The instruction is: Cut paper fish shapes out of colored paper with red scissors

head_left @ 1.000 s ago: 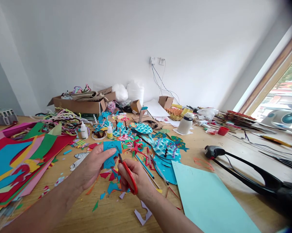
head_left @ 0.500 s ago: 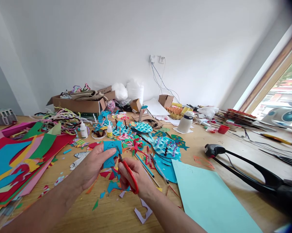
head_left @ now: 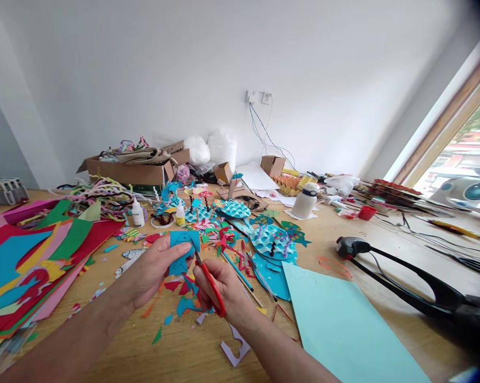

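Pinched in my left hand (head_left: 157,266) is a small piece of blue paper (head_left: 180,240) with a fish outline drawn on it. My right hand (head_left: 220,287) is closed round the handles of red-handled scissors (head_left: 213,290). Their dark blades reach up to the right side of the blue paper, beside my left thumb; the blade tips are partly hidden by the paper. Under both hands, paper scraps (head_left: 187,306) in blue, red and green lie on the wooden table. A lilac paper offcut (head_left: 236,348) rests below my right wrist.
Coloured paper sheets (head_left: 20,266) are stacked at left. A pale turquoise sheet (head_left: 344,324) lies at right, beside a black strap-like device (head_left: 407,271). Glue bottles (head_left: 138,214), pencils (head_left: 240,271) and blue paper crafts (head_left: 270,242) stand or lie ahead. Farther back are a cardboard box (head_left: 128,173) and a white flask (head_left: 305,202).
Almost nothing differs. My right hand and the scissors have shifted very slightly, and the blue paper stays in nearly the same place.
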### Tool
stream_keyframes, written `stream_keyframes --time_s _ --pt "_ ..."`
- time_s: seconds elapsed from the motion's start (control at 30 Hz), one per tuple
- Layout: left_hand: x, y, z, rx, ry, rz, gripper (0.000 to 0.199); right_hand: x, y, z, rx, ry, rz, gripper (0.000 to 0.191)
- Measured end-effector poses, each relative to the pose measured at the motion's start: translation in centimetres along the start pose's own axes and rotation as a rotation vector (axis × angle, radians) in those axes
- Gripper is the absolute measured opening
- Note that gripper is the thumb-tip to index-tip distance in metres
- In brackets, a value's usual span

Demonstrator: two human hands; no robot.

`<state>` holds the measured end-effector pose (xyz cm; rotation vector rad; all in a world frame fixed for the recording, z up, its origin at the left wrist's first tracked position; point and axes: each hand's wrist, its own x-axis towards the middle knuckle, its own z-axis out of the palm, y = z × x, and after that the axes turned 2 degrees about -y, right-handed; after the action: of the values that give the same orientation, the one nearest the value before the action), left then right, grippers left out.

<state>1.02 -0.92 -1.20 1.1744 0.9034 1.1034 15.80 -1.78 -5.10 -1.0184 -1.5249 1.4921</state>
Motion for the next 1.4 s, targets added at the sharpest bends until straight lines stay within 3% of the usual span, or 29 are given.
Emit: stream_keyframes --time_s 0.37,0.93,1.4 --pt "0.26 -0.16 0.15 0.025 0.056 0.075 0.015 -0.04 0.01 0.01 0.003 0.006 0.010 0.050" --pt "0.14 -0.21 -0.07 0.018 0.026 0.033 0.009 -0.30 -0.45 -0.05 -0.016 0.005 0.015 0.048" --pt "0.17 0.02 -0.41 0.069 0.038 0.012 0.015 -0.17 -0.48 0.04 -0.027 -0.012 0.022 0.051"
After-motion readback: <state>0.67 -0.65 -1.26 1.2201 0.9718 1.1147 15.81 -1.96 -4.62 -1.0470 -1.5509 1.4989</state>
